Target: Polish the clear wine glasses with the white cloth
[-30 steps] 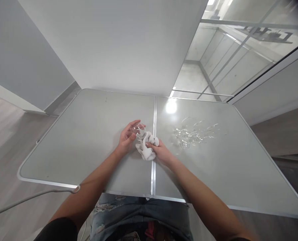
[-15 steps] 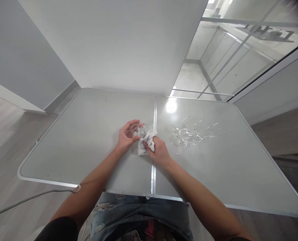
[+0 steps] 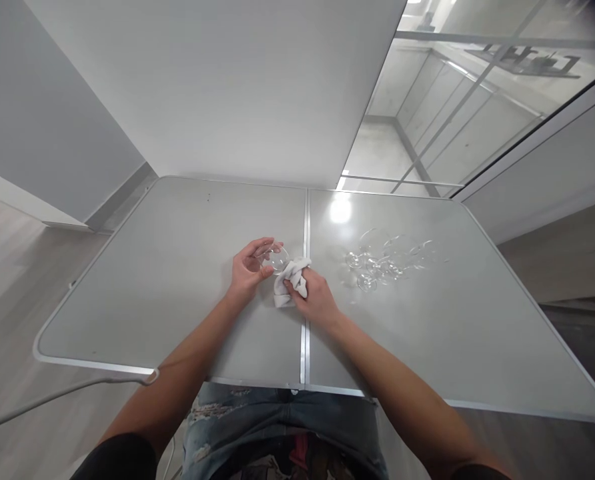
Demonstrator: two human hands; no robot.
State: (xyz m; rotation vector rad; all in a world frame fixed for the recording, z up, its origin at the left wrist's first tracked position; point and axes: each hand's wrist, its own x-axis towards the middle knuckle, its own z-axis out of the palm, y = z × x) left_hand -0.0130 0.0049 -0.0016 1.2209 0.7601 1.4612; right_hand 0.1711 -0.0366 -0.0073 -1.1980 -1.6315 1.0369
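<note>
My left hand (image 3: pixel 246 272) is wrapped round a clear glass (image 3: pixel 273 257), held just above the grey table (image 3: pixel 177 280) near its centre seam. My right hand (image 3: pixel 315 299) is closed on a crumpled white cloth (image 3: pixel 288 285), which presses against the glass from the right. Both hands meet at the middle of the table.
Several more clear glasses (image 3: pixel 385 260) lie grouped on the right half of the table. A metal seam (image 3: pixel 305 347) runs down the table's middle. A white wall panel stands behind the far edge, a glass partition to the right. A cable (image 3: pixel 52 397) hangs off the front left corner.
My right hand has bunched the cloth tighter and shifted it slightly up and left against the glass. The left hand has turned the glass a little.
</note>
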